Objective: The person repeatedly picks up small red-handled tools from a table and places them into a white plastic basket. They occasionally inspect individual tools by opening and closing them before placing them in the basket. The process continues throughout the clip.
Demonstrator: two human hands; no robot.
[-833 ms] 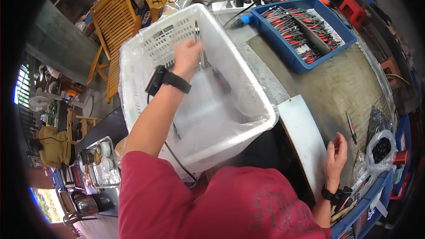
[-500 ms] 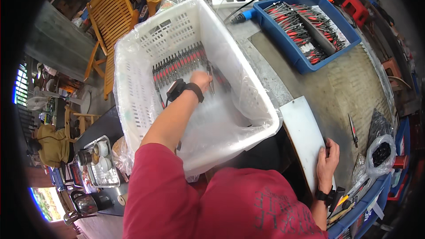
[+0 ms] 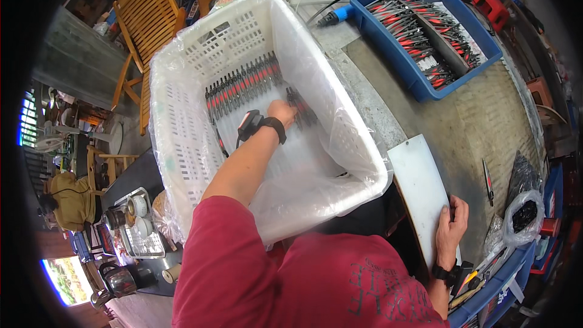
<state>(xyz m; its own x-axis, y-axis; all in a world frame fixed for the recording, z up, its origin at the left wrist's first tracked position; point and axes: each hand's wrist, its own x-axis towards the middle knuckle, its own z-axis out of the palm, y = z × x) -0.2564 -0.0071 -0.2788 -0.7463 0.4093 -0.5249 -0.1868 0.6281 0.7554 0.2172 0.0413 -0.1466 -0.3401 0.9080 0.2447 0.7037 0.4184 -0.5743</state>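
My left hand point(image 3: 282, 113) reaches down inside a white plastic crate point(image 3: 212, 36) lined with clear film. Its fingers are closed at the near-left side of a short row of slim black-and-red pen-like tools point(image 3: 303, 109); the fingertips are partly hidden among them. A longer row of the same tools point(image 3: 243, 85) lies side by side on the crate's floor to the far left. My right hand point(image 3: 450, 228) rests at the right edge of a white board point(image 3: 419, 176), fingers loosely bent and apart, nothing in them.
A blue tray point(image 3: 425, 91) full of similar tools stands on the worktable at the far right. One loose pen-like tool point(image 3: 487, 182) lies right of the board. Near it are a bag-lined container point(image 3: 523, 215) and a blue bin point(image 3: 495, 291) with hand tools.
The tool pinched in my left hand stood apart from the short row; now hand and tool are up against that row. My right hand stays on the board. The view has shifted slightly.
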